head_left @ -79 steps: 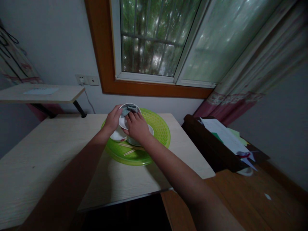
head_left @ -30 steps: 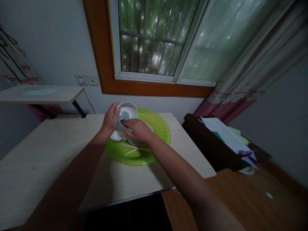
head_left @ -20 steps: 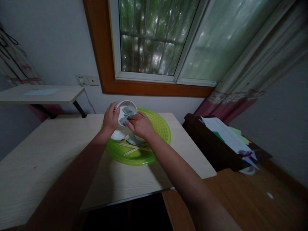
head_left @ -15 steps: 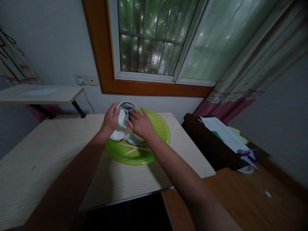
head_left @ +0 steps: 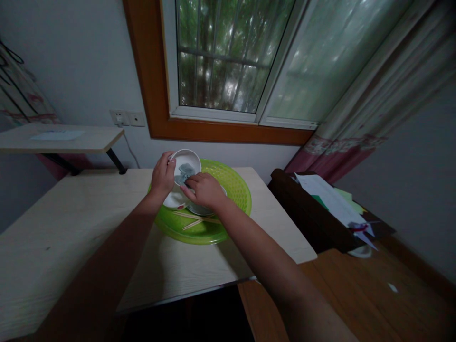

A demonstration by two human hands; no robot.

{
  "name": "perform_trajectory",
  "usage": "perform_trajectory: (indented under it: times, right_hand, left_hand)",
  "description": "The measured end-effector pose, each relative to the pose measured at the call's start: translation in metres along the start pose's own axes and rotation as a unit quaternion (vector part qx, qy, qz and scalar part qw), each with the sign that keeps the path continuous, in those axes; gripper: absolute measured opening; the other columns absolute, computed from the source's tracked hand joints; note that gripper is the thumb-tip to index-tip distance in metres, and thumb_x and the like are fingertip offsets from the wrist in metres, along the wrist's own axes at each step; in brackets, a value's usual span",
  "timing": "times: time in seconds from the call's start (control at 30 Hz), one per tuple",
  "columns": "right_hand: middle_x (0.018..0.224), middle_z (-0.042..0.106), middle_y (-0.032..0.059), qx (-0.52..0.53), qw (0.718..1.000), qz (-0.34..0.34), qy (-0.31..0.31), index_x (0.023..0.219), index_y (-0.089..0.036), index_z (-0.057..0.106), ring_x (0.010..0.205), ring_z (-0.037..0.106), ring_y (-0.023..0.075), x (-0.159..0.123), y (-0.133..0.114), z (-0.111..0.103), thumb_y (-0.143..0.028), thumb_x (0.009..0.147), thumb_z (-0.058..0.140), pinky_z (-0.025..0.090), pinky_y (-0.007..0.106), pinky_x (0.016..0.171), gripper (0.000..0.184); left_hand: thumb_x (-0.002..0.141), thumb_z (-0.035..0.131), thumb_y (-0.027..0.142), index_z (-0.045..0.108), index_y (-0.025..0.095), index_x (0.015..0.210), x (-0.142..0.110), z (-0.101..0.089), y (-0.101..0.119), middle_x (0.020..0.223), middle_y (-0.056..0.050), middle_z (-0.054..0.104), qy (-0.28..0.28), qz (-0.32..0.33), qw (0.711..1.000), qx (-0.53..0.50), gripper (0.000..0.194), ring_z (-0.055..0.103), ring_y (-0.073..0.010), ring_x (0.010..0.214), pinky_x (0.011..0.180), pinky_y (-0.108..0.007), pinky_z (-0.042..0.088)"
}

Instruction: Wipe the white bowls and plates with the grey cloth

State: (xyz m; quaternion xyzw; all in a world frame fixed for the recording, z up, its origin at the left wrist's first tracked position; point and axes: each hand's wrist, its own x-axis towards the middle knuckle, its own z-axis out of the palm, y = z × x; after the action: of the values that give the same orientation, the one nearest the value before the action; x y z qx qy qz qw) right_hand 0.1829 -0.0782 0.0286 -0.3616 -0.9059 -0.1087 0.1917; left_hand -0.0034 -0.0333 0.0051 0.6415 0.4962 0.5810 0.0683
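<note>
My left hand (head_left: 163, 175) grips the rim of a white bowl (head_left: 192, 159), which is tilted so its inside faces me. Against the bowl's inner wall lies a grey-blue cloth (head_left: 185, 172), and my right hand (head_left: 204, 190) has its curled fingers closed on it. Below the held bowl, a second white bowl (head_left: 173, 201) rests on a round green tray (head_left: 235, 185). Beside it, partly hidden under my right hand, is a white dish (head_left: 199, 210). Wooden chopsticks (head_left: 192, 223) lie crossed on the tray's near side.
The tray stands on a light wooden table (head_left: 117, 228). A small raised shelf (head_left: 89, 140) is at the left. To the right, a dark brown piece of furniture (head_left: 302, 209) carries papers (head_left: 327, 199). Behind the table are a wall socket (head_left: 128, 118) and a window (head_left: 228, 61).
My right hand has moved slightly down and toward me, its fingers more curled. The cloth, spread within the bowl before, is now bunched lower. The bowl's bare inside shows more.
</note>
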Motion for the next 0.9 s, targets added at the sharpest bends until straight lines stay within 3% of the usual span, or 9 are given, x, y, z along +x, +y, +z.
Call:
perform_trajectory:
  times: [0.17, 0.37, 0.5, 0.7, 0.77, 0.9]
  right_hand:
    - [0.134, 0.067, 0.0132, 0.072, 0.995, -0.072, -0.009, 0.135, -0.010, 0.061, 0.120, 0.063, 0.0233, -0.001, 0.003, 0.003, -0.047, 0.108, 0.036, 0.045, 0.034, 0.105, 0.052]
    - [0.139, 0.062, 0.0181, 0.065, 0.994, -0.086, -0.002, 0.137, -0.010, 0.057, 0.128, 0.058, 0.0278, -0.001, -0.001, 0.011, -0.061, 0.102, 0.043, 0.042, 0.041, 0.113, 0.064]
    - [0.146, 0.056, 0.0206, 0.024, 0.997, -0.067, 0.014, 0.139, -0.009, 0.054, 0.141, 0.048, 0.0305, -0.002, -0.002, 0.018, -0.064, 0.100, 0.043, 0.028, 0.049, 0.124, 0.068]
    - [0.151, 0.049, 0.0245, -0.031, 0.999, 0.006, 0.033, 0.139, -0.007, 0.053, 0.149, 0.034, 0.0362, -0.003, 0.000, 0.024, -0.064, 0.097, 0.051, 0.013, 0.058, 0.126, 0.071]
    - [0.152, 0.048, 0.0254, -0.047, 0.998, 0.023, 0.030, 0.140, -0.005, 0.052, 0.146, 0.037, 0.0364, -0.002, -0.001, 0.022, -0.055, 0.096, 0.057, 0.016, 0.056, 0.126, 0.066]
    - [0.145, 0.054, 0.0274, -0.078, 0.996, 0.054, 0.001, 0.138, -0.001, 0.053, 0.135, 0.049, 0.0359, 0.002, -0.005, 0.016, -0.040, 0.096, 0.062, 0.035, 0.050, 0.115, 0.058]
  left_hand:
    - [0.101, 0.037, 0.045, 0.058, 0.021, 0.120, 0.000, 0.003, -0.004, 0.115, -0.009, 0.066, -0.018, -0.031, 0.998, -0.042, 0.038, 0.061, -0.0252, 0.107, 0.098, -0.041, 0.047]
    - [0.100, 0.035, 0.051, 0.058, 0.023, 0.116, -0.003, 0.008, -0.006, 0.106, -0.006, 0.066, -0.079, -0.054, 0.989, -0.113, 0.040, 0.061, -0.0214, 0.097, 0.091, -0.036, 0.049]
    - [0.099, 0.036, 0.053, 0.058, 0.023, 0.115, -0.003, 0.010, -0.005, 0.107, -0.006, 0.067, -0.112, -0.057, 0.982, -0.141, 0.041, 0.062, -0.0214, 0.098, 0.091, -0.034, 0.049]
    - [0.099, 0.035, 0.053, 0.056, 0.022, 0.116, -0.003, 0.011, -0.001, 0.109, -0.006, 0.066, -0.136, -0.046, 0.980, -0.139, 0.041, 0.061, -0.0207, 0.101, 0.094, -0.033, 0.048]
    - [0.099, 0.034, 0.052, 0.056, 0.022, 0.118, -0.004, 0.011, 0.000, 0.112, -0.006, 0.066, -0.136, -0.041, 0.982, -0.122, 0.041, 0.061, -0.0207, 0.104, 0.097, -0.034, 0.047]
    - [0.100, 0.036, 0.048, 0.056, 0.022, 0.120, -0.004, 0.009, 0.003, 0.117, -0.007, 0.065, -0.112, -0.030, 0.990, -0.077, 0.039, 0.060, -0.0222, 0.109, 0.100, -0.036, 0.045]
